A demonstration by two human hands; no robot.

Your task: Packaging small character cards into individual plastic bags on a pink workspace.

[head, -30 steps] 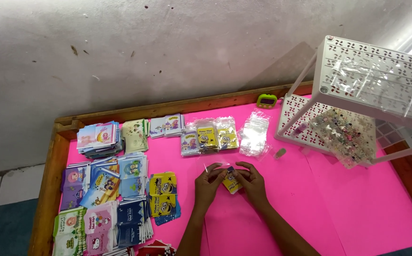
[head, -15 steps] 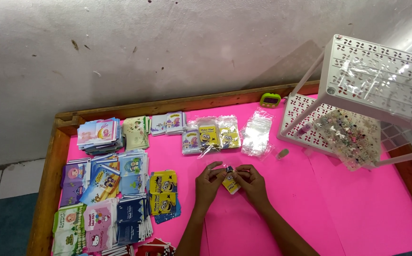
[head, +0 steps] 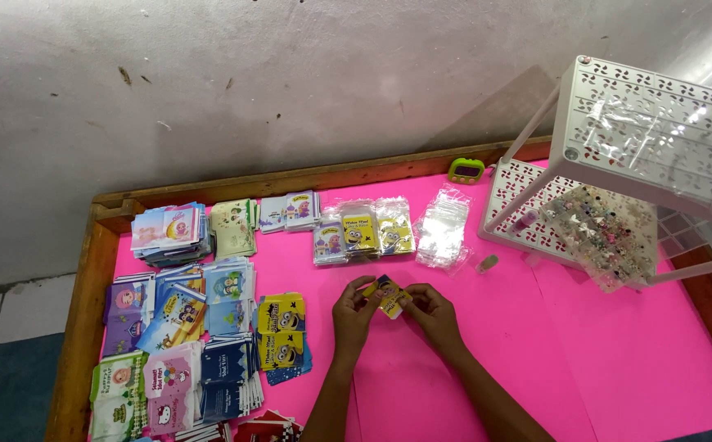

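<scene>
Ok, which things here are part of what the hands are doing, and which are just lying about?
In hand:
- small yellow cartoon card, pinched between left hand and right hand
- pile of clear plastic sleeves
- sleeved yellow cards

Lying about:
- stacks of printed cards
- small green timer
- white perforated plastic rack

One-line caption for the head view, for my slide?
Left hand and right hand pinch a small yellow card above the pink tabletop.
</scene>
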